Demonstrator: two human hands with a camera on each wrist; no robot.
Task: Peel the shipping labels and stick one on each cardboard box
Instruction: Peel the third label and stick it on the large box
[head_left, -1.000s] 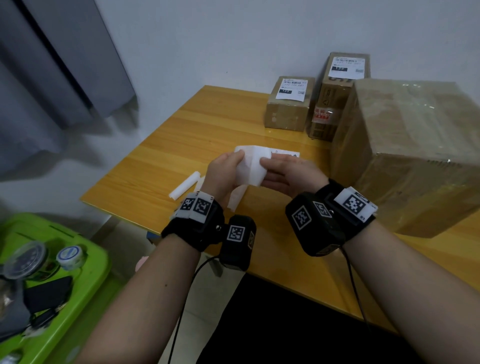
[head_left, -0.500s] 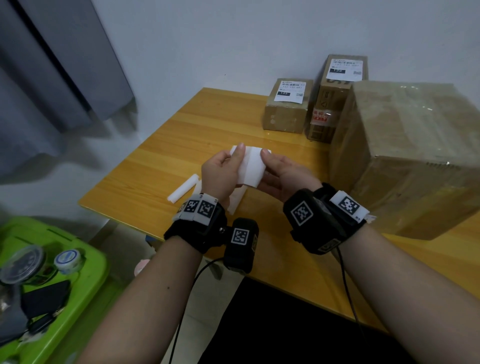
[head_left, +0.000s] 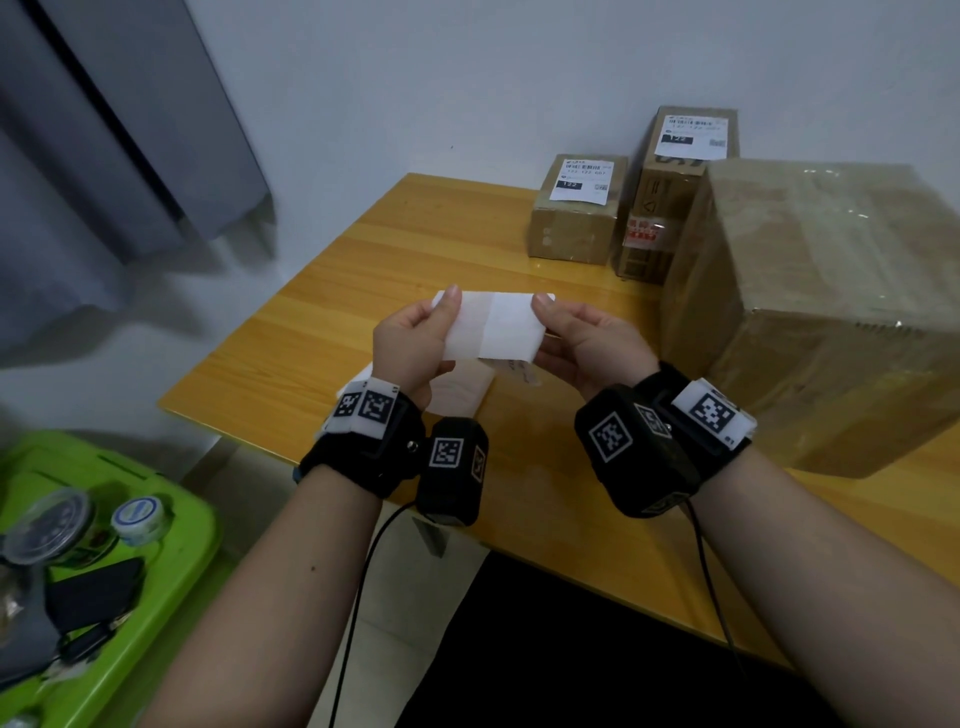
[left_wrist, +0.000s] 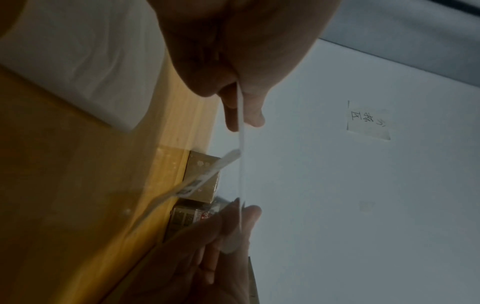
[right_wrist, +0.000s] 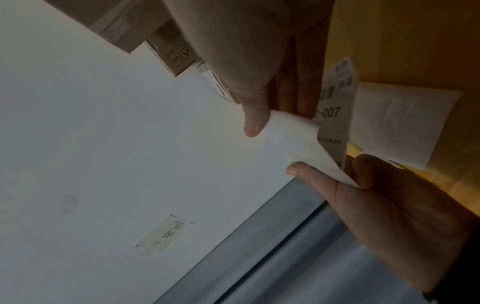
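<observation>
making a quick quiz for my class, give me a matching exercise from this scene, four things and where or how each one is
Things:
1. label sheet
2. big box
3. small box
4. green bin

States:
A. no label visible on it
B. beside the table, holding odds and ends
C. pinched between both hands
D. at the wall, label on top

Pairs: 1-C, 2-A, 3-D, 4-B

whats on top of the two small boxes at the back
Each small box has a white shipping label stuck on top. The big box shows none; its far sides are hidden.
</observation>
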